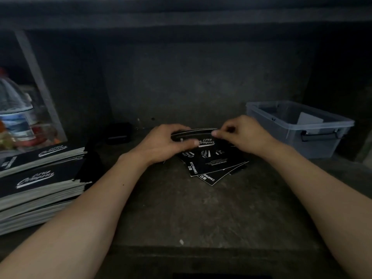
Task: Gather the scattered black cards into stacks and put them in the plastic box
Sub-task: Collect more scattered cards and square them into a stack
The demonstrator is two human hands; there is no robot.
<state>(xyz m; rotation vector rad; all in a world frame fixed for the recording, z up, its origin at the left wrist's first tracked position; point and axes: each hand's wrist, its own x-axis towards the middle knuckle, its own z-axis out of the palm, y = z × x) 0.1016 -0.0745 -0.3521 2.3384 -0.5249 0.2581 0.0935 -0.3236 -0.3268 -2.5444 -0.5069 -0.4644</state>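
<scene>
A small bundle of black cards (194,132) with white lettering is held on edge between my two hands at the middle of the dark surface. My left hand (161,142) grips its left end, thumb in front. My right hand (242,132) pinches its right end. Under the bundle lie a few loose black cards (211,168), fanned out flat. The clear plastic box (298,127) stands at the right, just beyond my right hand, with a pale card leaning inside it.
Two tall stacks of black cards (38,182) sit at the left edge. Behind them stand a plastic water bottle (14,109) and colourful packets. A small dark object (119,132) lies left of my left hand. A dark wall closes the back.
</scene>
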